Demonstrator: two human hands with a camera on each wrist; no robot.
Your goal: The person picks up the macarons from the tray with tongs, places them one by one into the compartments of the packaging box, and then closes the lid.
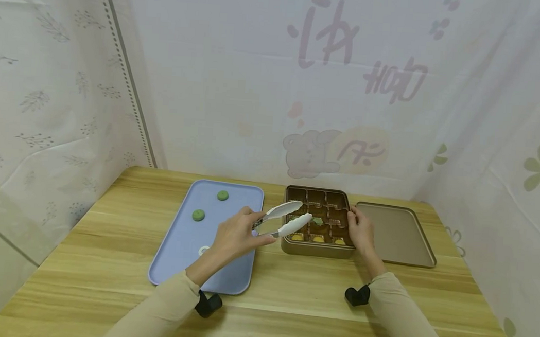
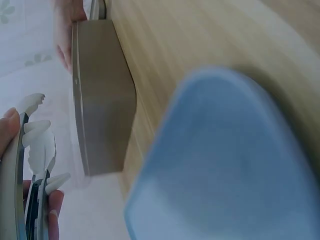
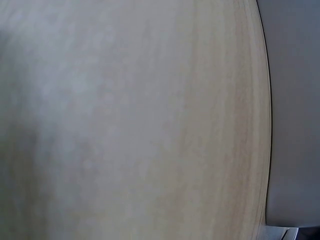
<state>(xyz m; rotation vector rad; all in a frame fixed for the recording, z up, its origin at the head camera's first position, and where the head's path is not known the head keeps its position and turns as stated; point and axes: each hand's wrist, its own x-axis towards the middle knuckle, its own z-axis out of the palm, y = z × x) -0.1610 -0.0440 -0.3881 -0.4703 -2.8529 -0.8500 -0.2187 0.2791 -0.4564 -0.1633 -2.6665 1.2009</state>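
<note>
In the head view my left hand (image 1: 235,233) holds a pair of tongs (image 1: 290,224) with white scalloped tips, spread apart with nothing between them. The tips overlap the left part of a brown square box (image 1: 318,250) divided into compartments. A green round piece (image 1: 317,221) lies in its middle compartment, and yellow pieces (image 1: 319,239) fill the front row. My right hand (image 1: 362,232) grips the box's right rim. The left wrist view shows the tongs (image 2: 42,155) between thumb and fingers, beside the box wall (image 2: 102,95). The right hand is out of the right wrist view.
A blue tray (image 1: 177,250) lies left of the box, bearing two green round pieces (image 1: 198,215) and a white ring-shaped piece (image 1: 203,250) partly hidden by the left wrist. A flat brown lid (image 1: 398,233) lies right of the box. Printed cloth (image 1: 219,83) hangs behind the wooden table (image 1: 290,298).
</note>
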